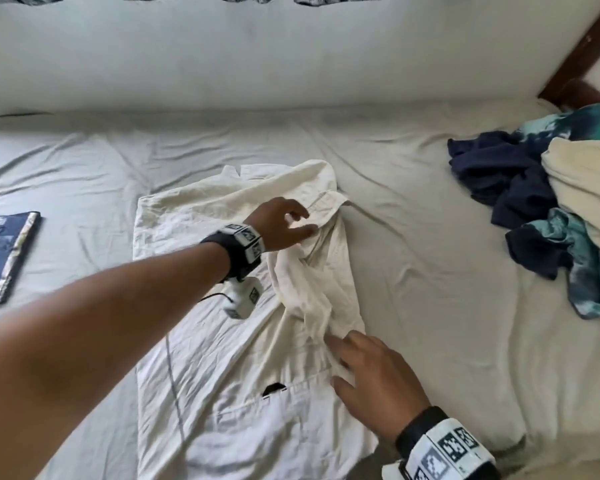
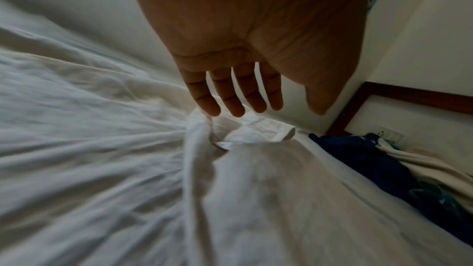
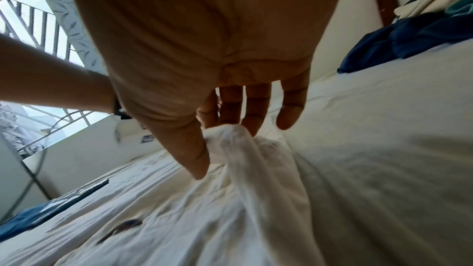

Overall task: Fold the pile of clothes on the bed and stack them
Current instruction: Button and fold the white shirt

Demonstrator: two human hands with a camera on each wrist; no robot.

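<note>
A white shirt (image 1: 222, 341) lies spread on the bed sheet (image 1: 430, 271), one sleeve (image 1: 312, 289) bunched and folded in over its right side. My left hand (image 1: 291, 225) hovers with straight fingers just over the sleeve cuff (image 1: 326, 202) and holds nothing; in the left wrist view its fingertips (image 2: 235, 108) hang above the cuff (image 2: 258, 132). My right hand (image 1: 364, 368) rests spread on the sleeve's lower end. In the right wrist view the bunched sleeve (image 3: 238, 149) rises between its straight thumb and fingers (image 3: 289, 116).
An unfolded pile of navy, teal and cream clothes (image 1: 551, 209) lies at the right of the bed. A folded blue patterned garment (image 1: 4, 254) sits at the left. A white wall (image 1: 291, 64) runs behind the bed, with a dark wooden headboard (image 1: 575, 57) at the right corner.
</note>
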